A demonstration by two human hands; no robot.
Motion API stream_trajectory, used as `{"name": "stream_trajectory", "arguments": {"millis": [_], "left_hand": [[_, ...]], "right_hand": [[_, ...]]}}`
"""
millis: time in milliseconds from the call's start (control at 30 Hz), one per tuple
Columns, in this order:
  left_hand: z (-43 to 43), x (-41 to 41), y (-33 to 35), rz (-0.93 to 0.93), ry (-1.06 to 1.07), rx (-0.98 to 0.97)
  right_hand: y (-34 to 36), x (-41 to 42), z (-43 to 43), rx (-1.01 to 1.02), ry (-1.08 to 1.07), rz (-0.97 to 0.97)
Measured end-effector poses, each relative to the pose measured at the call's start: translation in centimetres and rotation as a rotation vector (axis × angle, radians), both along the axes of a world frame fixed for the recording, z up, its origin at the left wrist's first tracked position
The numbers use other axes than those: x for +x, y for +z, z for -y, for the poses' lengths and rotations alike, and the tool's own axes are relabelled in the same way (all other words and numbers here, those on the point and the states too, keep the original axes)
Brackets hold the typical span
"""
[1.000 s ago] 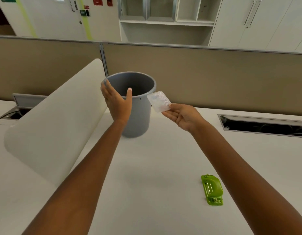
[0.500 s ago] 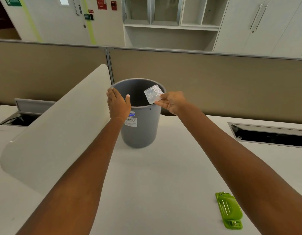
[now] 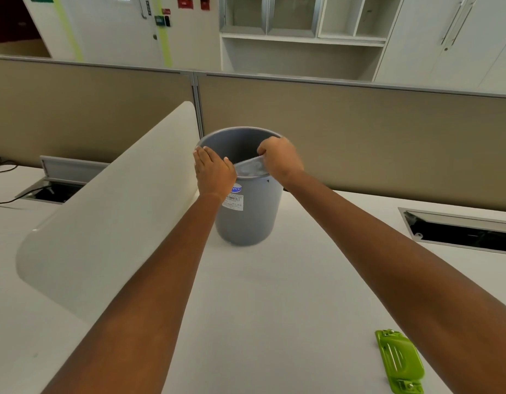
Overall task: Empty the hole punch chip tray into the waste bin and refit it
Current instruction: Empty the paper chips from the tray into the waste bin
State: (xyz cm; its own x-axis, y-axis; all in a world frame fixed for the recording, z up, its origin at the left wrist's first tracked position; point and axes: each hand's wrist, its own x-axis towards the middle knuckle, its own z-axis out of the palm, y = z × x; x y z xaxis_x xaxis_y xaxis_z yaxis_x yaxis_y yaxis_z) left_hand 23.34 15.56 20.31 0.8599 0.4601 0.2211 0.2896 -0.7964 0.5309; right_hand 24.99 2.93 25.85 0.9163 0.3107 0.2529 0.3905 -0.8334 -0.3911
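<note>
On the white desk [image 3: 260,294], my left hand [image 3: 214,173] grips the waste bin [image 3: 250,217] rim while my right hand [image 3: 281,162], moments ago beside the bin, now tips the pinched chip tray [image 3: 250,167] over its mouth; the green hole punch [image 3: 399,362] waits near right.

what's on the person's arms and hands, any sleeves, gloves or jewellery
Nothing worn shows. Both forearms are bare up to the frame edge, with no sleeve in view. The left hand and right hand have no gloves, and no rings, watch or bands are visible on the wrists. Fingernails look short and unpainted.
</note>
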Motion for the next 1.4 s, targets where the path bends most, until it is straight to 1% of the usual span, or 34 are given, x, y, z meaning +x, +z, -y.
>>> {"name": "stream_trajectory", "arguments": {"millis": [100, 267, 400, 500, 567, 700, 800, 833, 900, 1000, 1100, 1133, 1200, 1233, 1267, 1333, 1400], "left_hand": [[0.0, -0.1, -0.1, 0.001, 0.006, 0.018], [0.1, -0.1, -0.2, 0.006, 0.012, 0.027], [0.2, -0.2, -0.1, 0.007, 0.009, 0.010], [0.1, -0.1, -0.1, 0.004, 0.010, 0.020], [0.2, -0.2, -0.1, 0.002, 0.011, 0.020], [0.3, -0.3, -0.1, 0.005, 0.011, 0.022], [0.3, -0.3, 0.0, 0.000, 0.009, 0.030], [0.3, -0.3, 0.0, -0.001, 0.009, 0.032], [0.2, -0.4, 0.1, -0.001, 0.005, 0.028], [0.2, -0.4, 0.1, -0.009, -0.008, 0.022], [0.3, -0.4, 0.1, 0.003, -0.007, 0.034], [0.3, -0.4, 0.1, 0.003, -0.004, 0.040], [0.2, -0.4, 0.1, -0.002, 0.000, 0.048], [0.2, -0.3, 0.1, -0.005, -0.001, 0.050], [0.2, -0.3, 0.1, -0.006, -0.003, 0.047], [0.2, -0.3, 0.0, -0.006, -0.004, 0.041], [0.2, -0.4, 0.0, -0.001, -0.003, 0.039]], "right_hand": [[0.1, -0.1, 0.1, -0.156, 0.116, 0.008], [0.6, -0.2, 0.6, -0.301, 0.260, -0.033], [0.4, -0.1, 0.8, -0.385, 0.241, 0.163], [0.0, -0.2, 0.7, -0.484, 0.279, 0.210], [0.2, -0.2, 0.8, -0.492, 0.294, 0.222], [0.7, 0.0, 0.9, -0.455, 0.365, 0.341], [0.6, 0.0, 1.0, -0.487, 0.400, 0.310], [0.6, 0.1, 1.1, -0.449, 0.369, 0.281], [0.7, 0.5, 1.4, -0.291, 0.244, 0.222], [0.9, 0.9, 1.9, 0.056, 0.009, 0.090], [1.1, 1.1, 2.0, 0.405, -0.128, -0.143], [1.1, 1.1, 2.0, 0.555, -0.151, -0.249], [1.4, 0.9, 1.9, 0.918, -0.194, -0.484], [1.6, 0.7, 1.9, 1.075, -0.208, -0.582], [1.7, 0.5, 1.9, 1.190, -0.207, -0.651], [1.6, 0.4, 2.1, 1.327, -0.167, -0.738], [1.4, 0.5, 2.3, 1.383, -0.129, -0.787]]}}
